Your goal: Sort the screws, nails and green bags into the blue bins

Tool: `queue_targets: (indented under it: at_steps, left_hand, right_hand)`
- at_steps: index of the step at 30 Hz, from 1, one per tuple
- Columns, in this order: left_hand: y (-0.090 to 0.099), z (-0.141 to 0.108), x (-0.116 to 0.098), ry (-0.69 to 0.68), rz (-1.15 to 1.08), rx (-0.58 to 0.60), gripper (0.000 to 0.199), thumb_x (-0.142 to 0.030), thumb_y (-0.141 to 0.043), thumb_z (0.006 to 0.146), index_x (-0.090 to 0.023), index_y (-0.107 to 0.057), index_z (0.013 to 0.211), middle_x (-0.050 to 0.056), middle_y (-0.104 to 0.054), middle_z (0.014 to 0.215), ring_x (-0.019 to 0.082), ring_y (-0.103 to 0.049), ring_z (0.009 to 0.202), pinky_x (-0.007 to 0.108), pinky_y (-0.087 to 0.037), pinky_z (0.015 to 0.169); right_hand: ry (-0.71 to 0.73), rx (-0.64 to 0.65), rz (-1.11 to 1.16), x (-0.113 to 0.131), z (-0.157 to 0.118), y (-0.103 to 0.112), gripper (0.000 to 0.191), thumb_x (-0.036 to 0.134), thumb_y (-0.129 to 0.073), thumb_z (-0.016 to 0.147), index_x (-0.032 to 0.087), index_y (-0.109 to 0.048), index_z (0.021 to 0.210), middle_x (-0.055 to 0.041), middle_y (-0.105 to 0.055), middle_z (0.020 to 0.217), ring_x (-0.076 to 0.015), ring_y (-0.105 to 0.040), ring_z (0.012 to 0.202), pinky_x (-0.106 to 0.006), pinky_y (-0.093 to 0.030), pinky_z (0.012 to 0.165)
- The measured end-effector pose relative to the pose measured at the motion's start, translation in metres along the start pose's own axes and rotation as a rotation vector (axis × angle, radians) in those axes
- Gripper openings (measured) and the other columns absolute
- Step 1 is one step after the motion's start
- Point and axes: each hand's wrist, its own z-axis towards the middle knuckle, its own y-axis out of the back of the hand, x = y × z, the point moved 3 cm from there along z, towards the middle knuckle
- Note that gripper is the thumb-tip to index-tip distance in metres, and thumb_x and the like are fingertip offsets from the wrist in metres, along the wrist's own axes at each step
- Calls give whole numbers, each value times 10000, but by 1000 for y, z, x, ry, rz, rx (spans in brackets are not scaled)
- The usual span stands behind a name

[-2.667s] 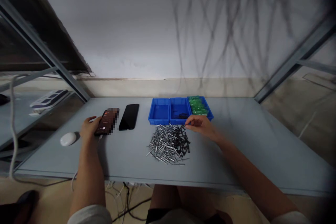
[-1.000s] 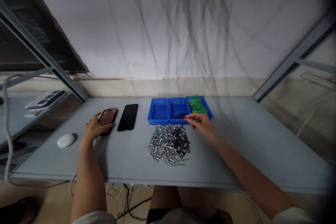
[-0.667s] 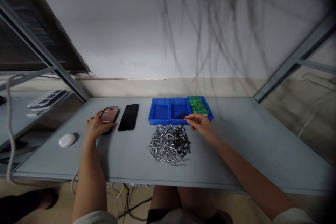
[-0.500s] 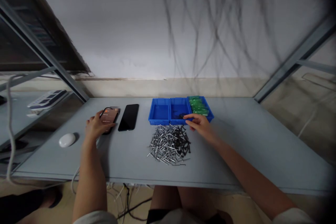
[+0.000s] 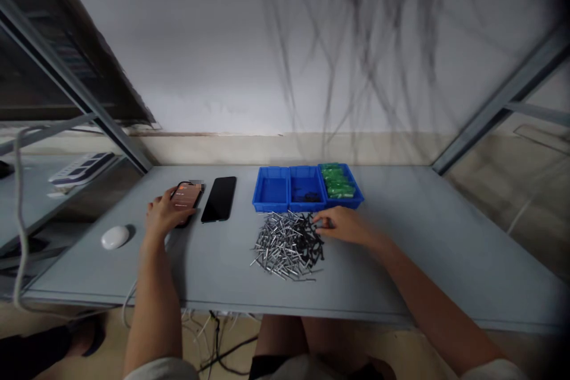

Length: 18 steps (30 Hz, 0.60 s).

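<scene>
From the head view, right of the screw pile, the right hand curled at its edge, grip unclear. Far left, the left hand spread over a lit phone, partly covering it.

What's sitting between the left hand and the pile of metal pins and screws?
The black phone lies between the left hand and the pile, in the head view.
</scene>
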Motion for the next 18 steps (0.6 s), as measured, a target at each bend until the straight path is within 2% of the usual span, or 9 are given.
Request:
queue_targets:
  at_steps: [7,12,18]
  left_hand:
    - [0,0,0,15,-32,5,959,-544,-733,649,-172,-356,1449,262,-521,1307,463,-443,1259,545,-384,989]
    - [1,0,-1,32,-21,4,1003,-545,-743,653,-158,-317,1474,276,-508,1327,447,-433,1284,517,-379,1012]
    - [-1,1,2,30,-45,-13,1015,-556,-760,635,-174,-327,1469,277,-507,1336,450,-426,1295,539,-381,1009]
  right_hand:
    - [18,41,-2,-2,2,-6,218,309,-643,825,201,-718,999,-23,-700,788,-153,-603,663,-256,-356,596]
    - [18,25,54,-2,2,-6,190,308,-641,822,198,-710,961,-20,-687,781,-149,-593,653,-254,-362,593]
    - [18,9,58,-4,4,-9,172,288,-645,811,201,-709,945,-25,-689,786,-154,-587,650,-263,-377,609]
